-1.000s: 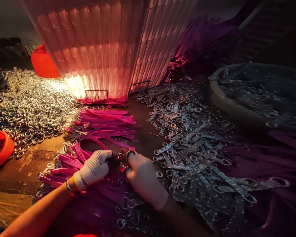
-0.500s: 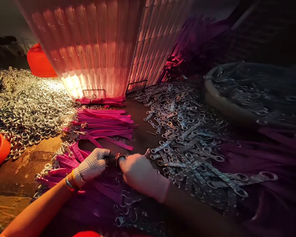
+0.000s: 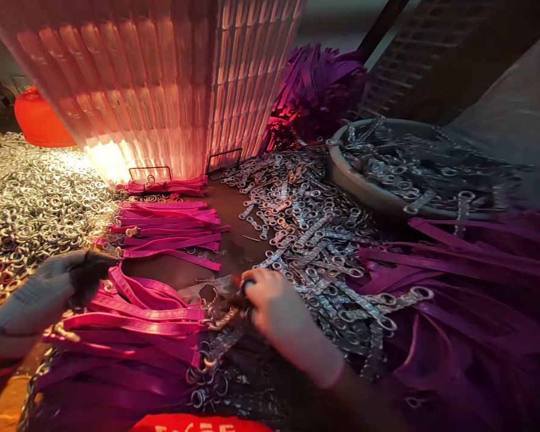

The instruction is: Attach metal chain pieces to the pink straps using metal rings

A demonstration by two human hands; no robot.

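My right hand [image 3: 288, 318], in a pale glove, is closed with thumb and fingers pressed together beside metal ring pieces; what it grips is dark and I cannot make it out. My left hand [image 3: 40, 300], gloved with dark fingertips, is at the left, near the edge of the ring heap [image 3: 36, 204]. Motion smears its fingers. Between the hands lies a layer of pink straps [image 3: 135, 324], several with metal rings [image 3: 202, 360] at their right ends. Farther back is another row of pink straps [image 3: 171, 231].
A translucent ribbed panel [image 3: 148, 90] stands at the back beside a red lamp-like shade [image 3: 40, 120]. Short metal links with ringed ends [image 3: 297, 204] are heaped right of centre. A basin [image 3: 346, 174] holds more. Purple straps [image 3: 477, 312] cover the right; another bundle [image 3: 319, 78] is behind.
My hands, close together before, are now apart: the left has swung to the left, while the right is slightly right and lower. The view has turned right.
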